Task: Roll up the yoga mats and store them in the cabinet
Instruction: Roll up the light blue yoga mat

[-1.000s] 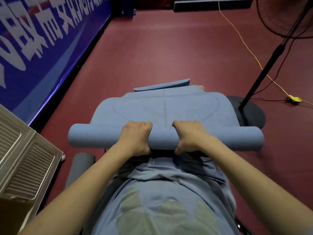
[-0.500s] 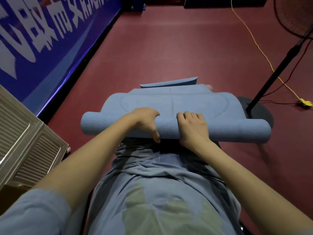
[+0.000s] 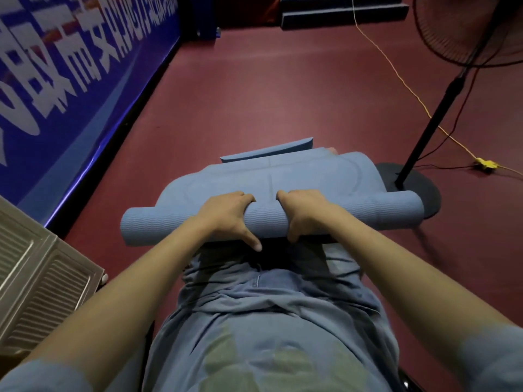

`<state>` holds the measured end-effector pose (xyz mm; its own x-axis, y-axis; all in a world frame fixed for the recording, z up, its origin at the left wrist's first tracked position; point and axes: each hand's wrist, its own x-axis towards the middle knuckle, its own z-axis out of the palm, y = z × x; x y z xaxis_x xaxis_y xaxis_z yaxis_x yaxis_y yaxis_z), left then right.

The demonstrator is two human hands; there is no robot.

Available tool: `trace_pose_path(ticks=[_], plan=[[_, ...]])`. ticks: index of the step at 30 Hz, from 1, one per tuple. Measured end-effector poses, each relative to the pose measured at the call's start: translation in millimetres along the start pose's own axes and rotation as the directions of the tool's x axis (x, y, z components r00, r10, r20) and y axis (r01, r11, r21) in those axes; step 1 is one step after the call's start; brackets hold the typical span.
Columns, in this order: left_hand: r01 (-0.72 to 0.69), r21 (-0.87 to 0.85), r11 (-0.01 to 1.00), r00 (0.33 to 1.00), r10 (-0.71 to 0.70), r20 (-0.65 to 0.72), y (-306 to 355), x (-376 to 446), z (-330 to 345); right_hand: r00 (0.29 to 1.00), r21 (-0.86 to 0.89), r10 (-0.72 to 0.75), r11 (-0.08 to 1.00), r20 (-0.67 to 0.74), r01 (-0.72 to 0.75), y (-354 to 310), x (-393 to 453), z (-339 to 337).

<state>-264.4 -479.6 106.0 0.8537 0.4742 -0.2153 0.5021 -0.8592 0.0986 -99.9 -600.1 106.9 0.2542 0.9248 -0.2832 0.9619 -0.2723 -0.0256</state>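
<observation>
From the head camera, looking down, the blue yoga mat [image 3: 271, 182] is partly rolled. The rolled part is a fat tube that lies across in front of the person's lap, and the flat part left to roll stretches away on the red floor [image 3: 268, 89]. The left hand [image 3: 226, 219] grips the tube near its middle, fingers curled over the top and the thumb pointing down at the front. The right hand [image 3: 304, 213] grips it just beside the left one, fingers clenched round the tube in the same way. So the rolling looks well under way, but it is not done, because a good piece of the mat is flat. A second blue piece [image 3: 268, 150] peeks out past the far end; I cannot tell if it is another mat or a folded corner. Nothing is put away yet. At the left edge sits a pale slatted panel [image 3: 39, 281], which may be the cabinet door, but I cannot be sure. There is lots of open floor ahead to keep rolling. On the right it is tighter: the tube's right end is near the round black base of a fan stand [image 3: 416, 193], and a yellow cord [image 3: 407, 89] runs over the floor there. On the left, the blue banner wall [image 3: 70, 80] is well apart from the mat.
</observation>
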Motion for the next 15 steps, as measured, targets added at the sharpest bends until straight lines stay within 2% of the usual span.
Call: trace_pose_path(ticks=[3, 6, 8, 10, 13, 15], plan=[[-0.015, -0.002, 1.000, 0.999, 0.015, 0.045, -10, -5, -7, 0.999, -0.009, 0.001, 1.000, -0.035, -0.001, -1, -3, 3], [0.077, 0.037, 0.996, 0.995, -0.079, 0.060, -38, -24, -9, 0.997, -0.028, -0.001, 1.000, -0.081, -0.001, 0, -8, 8], [0.128, 0.066, 0.990, 0.991, -0.130, 0.017, -54, -37, -4, 0.990, -0.069, -0.025, 0.998, -0.138, 0.016, -3, -11, 14], [0.121, 0.107, 0.987, 0.992, -0.118, -0.039, -57, -45, 3, 0.977, -0.094, -0.082, 0.994, -0.197, 0.064, -1, -17, 26], [0.080, 0.185, 0.980, 0.992, -0.060, -0.113, -52, -48, 9, 0.951, -0.013, -0.180, 0.983, -0.252, 0.183, 22, -36, 40], [0.074, 0.187, 0.980, 0.990, -0.050, -0.132, -51, -47, 9, 0.948, 0.019, -0.151, 0.987, -0.279, 0.162, 48, -53, 43]])
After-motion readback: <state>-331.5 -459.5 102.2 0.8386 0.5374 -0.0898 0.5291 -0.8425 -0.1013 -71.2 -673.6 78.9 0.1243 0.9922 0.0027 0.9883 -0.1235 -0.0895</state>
